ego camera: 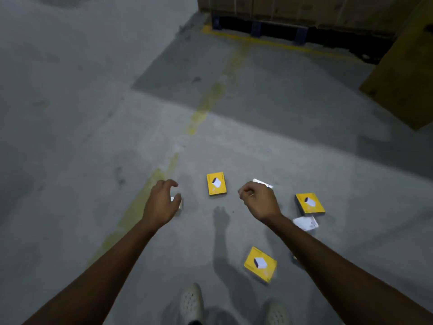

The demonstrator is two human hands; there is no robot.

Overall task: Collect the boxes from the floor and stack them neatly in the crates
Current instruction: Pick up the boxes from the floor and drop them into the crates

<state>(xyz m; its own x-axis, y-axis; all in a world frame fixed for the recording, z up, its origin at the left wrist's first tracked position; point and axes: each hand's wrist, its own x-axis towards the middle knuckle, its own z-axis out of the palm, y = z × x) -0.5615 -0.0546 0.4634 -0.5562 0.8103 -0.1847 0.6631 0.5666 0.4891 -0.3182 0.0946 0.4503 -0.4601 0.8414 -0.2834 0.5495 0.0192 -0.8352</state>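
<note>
Several small boxes lie scattered on the grey concrete floor. A yellow box (216, 183) lies between my hands. Another yellow box (310, 203) sits to the right, and a third (260, 264) lies nearer my feet. A white box (305, 223) lies just below the right yellow one. One white box (263, 183) peeks out behind my right hand, and another (178, 202) is mostly hidden under my left hand. My left hand (161, 202) hovers above the floor with loosely curled fingers, holding nothing. My right hand (259, 199) is also loosely curled and empty. No crate is in view.
A faded yellow line (201, 116) runs diagonally across the floor. A pallet (300, 35) stacked with cardboard cartons stands at the top. A large brown carton (403, 73) juts in at the right. My white shoes (191, 303) show at the bottom.
</note>
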